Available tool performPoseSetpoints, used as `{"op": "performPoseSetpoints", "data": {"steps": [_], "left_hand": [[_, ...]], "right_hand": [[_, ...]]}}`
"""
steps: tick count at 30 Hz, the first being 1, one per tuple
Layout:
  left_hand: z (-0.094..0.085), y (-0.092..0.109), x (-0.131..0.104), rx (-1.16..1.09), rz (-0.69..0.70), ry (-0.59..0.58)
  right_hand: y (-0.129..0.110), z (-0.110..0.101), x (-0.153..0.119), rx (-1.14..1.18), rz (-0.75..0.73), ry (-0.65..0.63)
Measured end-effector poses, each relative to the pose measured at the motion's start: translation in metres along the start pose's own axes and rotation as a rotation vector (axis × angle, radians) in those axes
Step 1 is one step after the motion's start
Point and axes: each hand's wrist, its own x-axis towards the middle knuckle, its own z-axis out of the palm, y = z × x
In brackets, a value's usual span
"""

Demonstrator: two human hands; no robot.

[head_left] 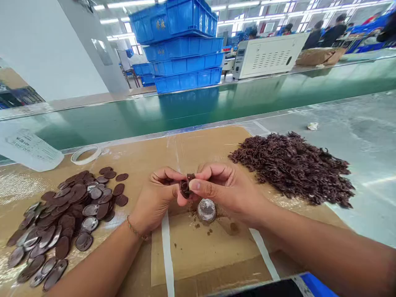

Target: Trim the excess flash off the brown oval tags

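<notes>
Two hands are working at the middle of the surface (192,247), which is lying under brown cardboard. Between them they are holding one small dark brown piece (186,186), raised just above the cardboard. The left hand (156,198) is curling its fingers inward and pinching the piece from the left with thumb and forefinger; a thin bracelet is sitting on its wrist. The right hand (222,187) is closing over the piece from the right, thumb lying across the front, remaining fingers folded above it. Both forearms are coming in from the lower edge and converging at the piece. The piece is largely covered by fingertips, so its long axis and facing cannot be told.

One small round shiny metal object (206,209) is sitting on the cardboard directly below the hands, with brown crumbs around it. One heap of flat oval brown discs (62,218), too many to count and some showing silvery faces, is lying to the left. One large pile of dark brown shreds (293,165) is lying to the right. One ring of white tape (86,154) is resting at the far left, near a white bottle (29,148) lying on its side. Four blue crates (182,45) are standing stacked beyond a green conveyor belt (216,103).
</notes>
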Motion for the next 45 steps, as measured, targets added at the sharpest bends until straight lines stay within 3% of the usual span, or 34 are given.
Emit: {"op": "performPoseSetpoints", "data": {"steps": [7,17,26,45], "left_hand": [[-0.0011,-0.0032,0.0037,0.007,-0.002,0.005],[-0.0025,-0.0041,0.0034,0.018,0.020,-0.027],[-0.0029,-0.0049,0.0038,0.037,0.030,-0.023],[-0.0056,-0.0059,0.0043,0.027,0.036,-0.060]], "right_hand": [[0.0000,-0.0018,0.0004,-0.039,0.017,0.043],[-0.0004,0.0004,0.0003,-0.028,-0.018,-0.007],[-0.0012,-0.0008,-0.0012,-0.071,0.026,0.073],[-0.0021,-0.0010,0.0003,-0.055,0.018,0.049]]}}
